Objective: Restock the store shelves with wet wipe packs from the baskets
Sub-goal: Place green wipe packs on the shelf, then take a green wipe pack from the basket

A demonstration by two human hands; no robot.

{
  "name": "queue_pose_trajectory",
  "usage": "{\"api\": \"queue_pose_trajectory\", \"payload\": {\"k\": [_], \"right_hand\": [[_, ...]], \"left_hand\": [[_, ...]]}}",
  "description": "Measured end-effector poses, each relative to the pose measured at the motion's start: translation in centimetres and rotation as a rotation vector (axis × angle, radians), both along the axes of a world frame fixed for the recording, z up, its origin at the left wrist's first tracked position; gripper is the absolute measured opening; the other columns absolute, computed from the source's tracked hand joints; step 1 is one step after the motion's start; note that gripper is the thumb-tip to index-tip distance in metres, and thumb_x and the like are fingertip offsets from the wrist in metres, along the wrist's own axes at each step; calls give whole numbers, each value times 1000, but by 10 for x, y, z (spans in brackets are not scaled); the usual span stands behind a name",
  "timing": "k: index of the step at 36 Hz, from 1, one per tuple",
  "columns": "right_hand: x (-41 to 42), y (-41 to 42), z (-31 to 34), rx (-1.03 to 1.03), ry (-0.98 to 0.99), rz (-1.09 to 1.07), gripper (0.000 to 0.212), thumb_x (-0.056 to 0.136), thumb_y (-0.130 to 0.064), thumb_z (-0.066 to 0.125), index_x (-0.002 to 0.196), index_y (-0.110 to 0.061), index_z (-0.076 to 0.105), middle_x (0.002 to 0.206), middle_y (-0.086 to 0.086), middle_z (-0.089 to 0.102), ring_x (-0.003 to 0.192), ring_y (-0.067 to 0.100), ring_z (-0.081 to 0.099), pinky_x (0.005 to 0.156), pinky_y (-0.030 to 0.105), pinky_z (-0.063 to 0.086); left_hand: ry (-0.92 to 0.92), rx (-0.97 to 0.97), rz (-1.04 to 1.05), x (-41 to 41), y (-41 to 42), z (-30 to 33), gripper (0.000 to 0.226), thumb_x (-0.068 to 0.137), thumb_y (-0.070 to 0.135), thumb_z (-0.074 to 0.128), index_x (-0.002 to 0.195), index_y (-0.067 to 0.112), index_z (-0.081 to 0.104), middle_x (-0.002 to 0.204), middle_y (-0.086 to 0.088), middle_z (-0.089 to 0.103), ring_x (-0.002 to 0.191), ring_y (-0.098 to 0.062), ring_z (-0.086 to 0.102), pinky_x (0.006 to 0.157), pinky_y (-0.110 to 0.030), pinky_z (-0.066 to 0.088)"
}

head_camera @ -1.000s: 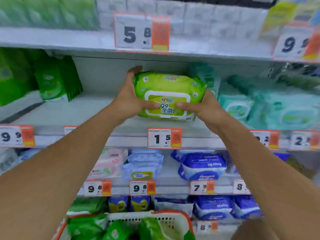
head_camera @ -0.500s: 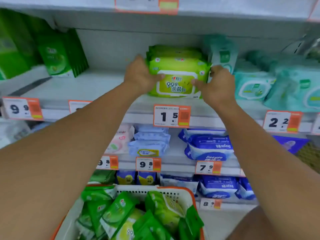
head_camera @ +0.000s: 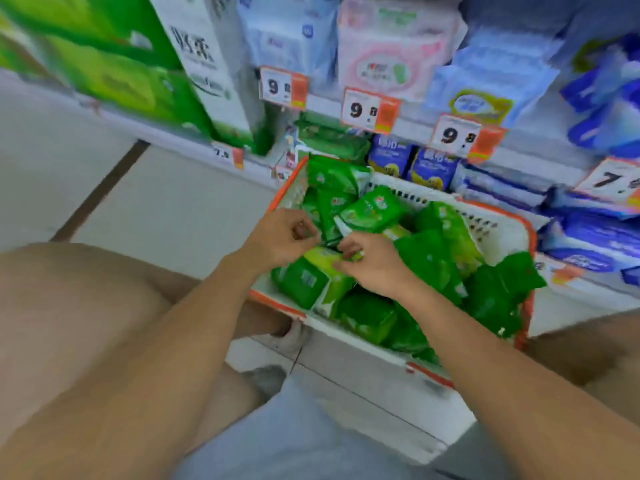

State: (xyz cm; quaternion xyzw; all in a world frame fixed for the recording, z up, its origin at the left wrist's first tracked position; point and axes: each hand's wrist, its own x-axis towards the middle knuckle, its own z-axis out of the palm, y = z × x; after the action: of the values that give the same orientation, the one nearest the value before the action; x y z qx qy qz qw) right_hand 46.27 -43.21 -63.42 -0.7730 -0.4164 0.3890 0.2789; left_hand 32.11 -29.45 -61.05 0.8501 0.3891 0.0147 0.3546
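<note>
— While both bare arms reach down, where do the hands sit in the head view?

— Over the near left part of the white plastic basket with the orange rim (head_camera: pixel 504 216). The left hand (head_camera: pixel 282 237) hovers at the basket's left edge, fingers curled inward; it is blurred, so I cannot tell whether they pinch anything. The right hand (head_camera: pixel 372 263) is just beside it, fingers curled down onto a lime-green soft wet wipe pack (head_camera: pixel 323 259) that lies near the basket's near left corner.

— Does the right hand grip it?

— Its fingertips close on the pack's upper edge, thumb toward the left hand. The pack rests against a darker green pack with a small white label (head_camera: pixel 303 282), which touches the near rim.

— And the rest of the basket?

— A loose pile of dark green foil wet wipe packs (head_camera: pixel 433 261) fills it, some tilted, one at the far left corner standing up above the rim, others spilling over the right edge.

— What is around it?

— The basket stands on a pale tiled floor (head_camera: pixel 166 209) against the low store shelves (head_camera: pixel 540 129). Behind its far rim are two small dark blue packs (head_camera: pixel 412 162), with white and orange price tags (head_camera: pixel 369 109) reading 9.8 above them. Pink-and-white and pale blue packs stand on the shelf above, stacked dark blue packs sit to the right, and a tall green and white carton (head_camera: pixel 207 71) stands at the left end.
</note>
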Motion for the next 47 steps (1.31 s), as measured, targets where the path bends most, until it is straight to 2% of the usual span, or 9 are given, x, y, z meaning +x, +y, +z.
{"api": "queue_pose_trajectory", "payload": {"k": [4,8,14,18,22,30,37,42,47], "right_hand": [[-25,6,-19,-83,-17,93,42,78,-27,84,112,-11,67,100,5,67,94,25,65,75,30,47],[-40,8,-35,-117,-37,55,62,77,-25,85,131,-10,57,121,8,62,104,24,61,79,27,43],[-56,29,-41,-179,-74,-44,49,82,-38,80,116,-6,65,103,6,63,93,23,60,64,27,42],[-61,44,-39,-288,-138,38,31,79,-34,82,77,-12,60,78,5,63,71,23,60,49,27,37],[-65,43,-39,-284,-242,97,23,83,-22,76,94,-4,69,97,11,68,90,28,67,74,35,56],[-58,21,-41,-166,79,79,16,89,-11,71,103,-8,79,110,7,74,103,20,67,88,28,51],[-33,8,-31,-124,262,63,22,92,-14,69,112,-9,75,110,4,74,88,3,66,77,11,51],[12,-4,-13,85,-283,-189,26,80,-14,78,105,-16,73,107,3,70,98,19,64,91,39,54],[70,-20,14,-508,-641,2,61,69,-24,89,124,-23,62,128,12,52,125,39,46,102,48,47]], "left_hand": [[42,-90,5,-18,-10,-19,11,81,22,79,81,21,68,79,-3,71,74,-16,68,74,-35,55],[157,-21,-11,-37,-28,-39,35,83,25,74,116,16,66,106,-2,70,97,-22,67,88,-33,52],[466,-138,210,-28,-40,-42,22,97,22,56,113,7,60,108,-9,61,107,-26,60,75,-27,37],[223,-570,496,-21,-29,-46,26,96,22,50,112,7,63,112,-10,63,98,-24,61,89,-35,50],[-10,-962,846,-19,-19,-57,53,89,51,63,128,16,57,126,-10,61,113,-32,60,97,-43,53],[113,-970,857,-8,-21,-63,50,95,25,64,139,6,49,132,-19,56,110,-34,62,97,-47,53],[61,-853,970,-14,-19,-69,14,92,1,57,105,-2,60,97,-20,67,91,-31,68,85,-48,58],[-380,-831,941,-7,-12,-57,41,46,-4,57,82,13,69,88,-11,72,86,-36,70,83,-53,57],[-562,-1054,684,25,-18,-11,26,90,0,54,110,14,63,97,-5,74,82,-20,71,70,-36,60]]}}
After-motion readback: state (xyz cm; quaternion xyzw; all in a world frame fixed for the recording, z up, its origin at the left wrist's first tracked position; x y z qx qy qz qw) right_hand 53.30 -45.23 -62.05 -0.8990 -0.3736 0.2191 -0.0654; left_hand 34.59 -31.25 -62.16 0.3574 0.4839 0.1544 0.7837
